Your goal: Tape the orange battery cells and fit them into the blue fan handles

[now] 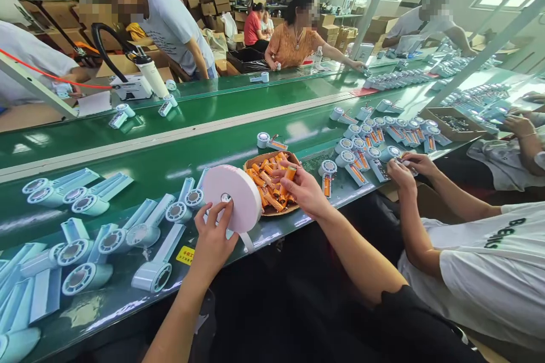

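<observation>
My left hand point(214, 241) grips a large roll of white tape point(240, 195) that stands upright at the belt's near edge. Its fingertips are at the hub, and a loose strip of tape hangs below. Pinched in my right hand point(305, 191) is an orange battery cell point(288, 177), just above a cut-down cardboard box point(279, 157) heaped with similar cells. Several pale-blue fan-shaped housings point(154, 273), each a round head with a straight handle, lie to the left of the roll. Behind the box rests one more housing point(264, 140) with an orange cell and wires.
Green conveyor belts point(179, 110) run across, split by a pale rail point(128, 135). On the right, many housings with orange cells point(353, 167) lie close to a co-worker's hands point(402, 173). Other people work along the far side. A yellow label point(185, 255) marks the near edge.
</observation>
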Motion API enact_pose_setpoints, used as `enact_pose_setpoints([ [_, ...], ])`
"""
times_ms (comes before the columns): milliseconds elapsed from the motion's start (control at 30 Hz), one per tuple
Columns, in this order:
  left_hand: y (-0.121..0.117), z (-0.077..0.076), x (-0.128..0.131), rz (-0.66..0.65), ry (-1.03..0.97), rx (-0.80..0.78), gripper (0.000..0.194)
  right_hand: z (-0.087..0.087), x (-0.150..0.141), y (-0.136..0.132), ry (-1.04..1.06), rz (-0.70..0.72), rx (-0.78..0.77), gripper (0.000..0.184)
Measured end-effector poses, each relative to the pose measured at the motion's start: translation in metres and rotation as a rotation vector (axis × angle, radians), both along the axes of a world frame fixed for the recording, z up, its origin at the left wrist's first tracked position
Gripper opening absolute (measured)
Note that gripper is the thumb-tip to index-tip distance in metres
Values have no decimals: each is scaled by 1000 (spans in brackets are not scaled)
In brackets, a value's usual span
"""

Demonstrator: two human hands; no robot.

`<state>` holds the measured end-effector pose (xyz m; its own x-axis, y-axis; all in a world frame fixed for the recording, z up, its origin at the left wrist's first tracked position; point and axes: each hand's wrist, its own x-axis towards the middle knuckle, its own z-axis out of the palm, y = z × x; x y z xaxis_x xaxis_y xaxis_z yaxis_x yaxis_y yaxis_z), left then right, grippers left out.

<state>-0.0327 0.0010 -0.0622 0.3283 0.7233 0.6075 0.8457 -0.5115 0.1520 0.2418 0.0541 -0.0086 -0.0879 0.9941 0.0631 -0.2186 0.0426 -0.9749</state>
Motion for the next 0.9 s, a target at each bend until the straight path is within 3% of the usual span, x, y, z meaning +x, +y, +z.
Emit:
enact_pose_setpoints([
  [100,-2,9,2,-12,77,22,72,14,9,-12,-256,64,33,73],
  [267,-6,20,5,-5,190,40,68,37,18,-10,-749,144,137,63],
  [367,-7,24,6,-2,257,73,71,48,15,-7,-912,155,182,66],
  [533,-3,33,2,-14,350,36,71,55,18,-3,-979,243,204,65],
  [667,-1,39,0,-49,347,-7,73,46,28,-1,-680,391,137,60],
  [733,-1,39,5,-53,323,-20,70,31,21,-5,-389,285,98,54],
  [900,-4,27,39,-79,197,-100,70,-23,-29,-29,213,-483,158,58],
])
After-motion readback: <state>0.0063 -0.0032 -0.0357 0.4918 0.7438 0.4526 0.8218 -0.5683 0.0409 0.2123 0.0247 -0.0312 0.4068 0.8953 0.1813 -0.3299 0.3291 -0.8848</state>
